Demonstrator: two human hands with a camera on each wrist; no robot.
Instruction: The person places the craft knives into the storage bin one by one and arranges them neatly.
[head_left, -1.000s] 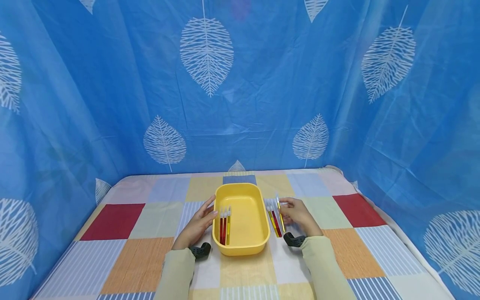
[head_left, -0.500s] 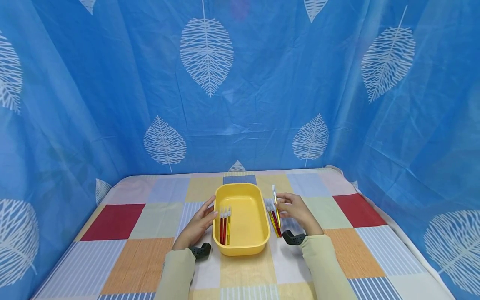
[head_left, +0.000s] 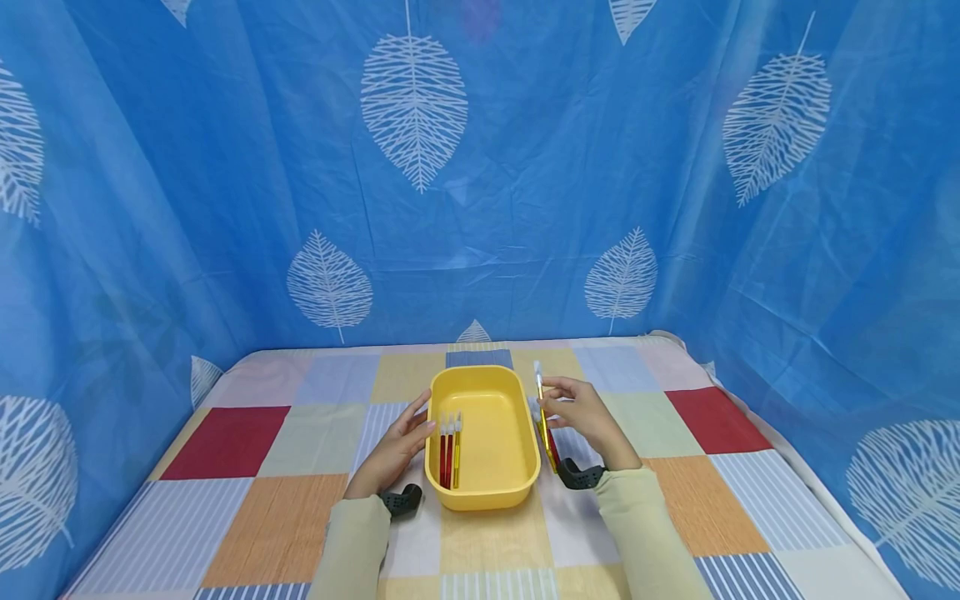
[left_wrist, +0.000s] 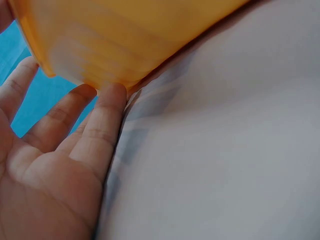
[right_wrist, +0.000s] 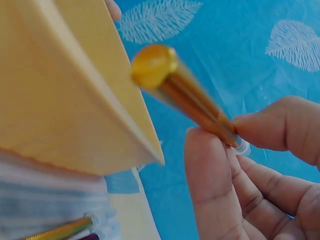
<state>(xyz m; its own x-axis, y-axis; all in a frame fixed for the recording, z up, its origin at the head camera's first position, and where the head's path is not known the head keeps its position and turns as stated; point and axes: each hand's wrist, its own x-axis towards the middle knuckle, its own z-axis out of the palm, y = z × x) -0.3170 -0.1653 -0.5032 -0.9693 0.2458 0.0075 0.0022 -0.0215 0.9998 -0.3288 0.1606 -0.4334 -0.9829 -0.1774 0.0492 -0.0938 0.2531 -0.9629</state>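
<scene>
A yellow plastic tray (head_left: pixel 483 502) sits on the tablecloth. My left hand (head_left: pixel 392 457) rests against its left side, and in the left wrist view the extended fingers (left_wrist: pixel 102 125) touch the outer wall. To the right of the tray, my right hand (head_left: pixel 591 419) pinches a slim gold pen-shaped tool (head_left: pixel 542 425) with a clear cap between thumb and fingers. The right wrist view has its gold butt end (right_wrist: pixel 155 65) facing the camera, near the tray wall (right_wrist: pixel 65 120). Two red tools (head_left: pixel 446 465) and a gold one (head_left: pixel 457 467) lie side by side inside the tray's left part.
Beneath the right hand, partly hidden, a red tool (head_left: pixel 553 450) lies beside the tray; the right wrist view also has a gold tool (right_wrist: pixel 60 231) on the cloth. A patchwork tablecloth (head_left: pixel 322 525) covers the table. Blue leaf-print curtains (head_left: pixel 480 208) hang around three sides.
My right hand has lifted the gold tool and carried it leftward towards the tray's right rim. My left hand and the tray have stayed in place.
</scene>
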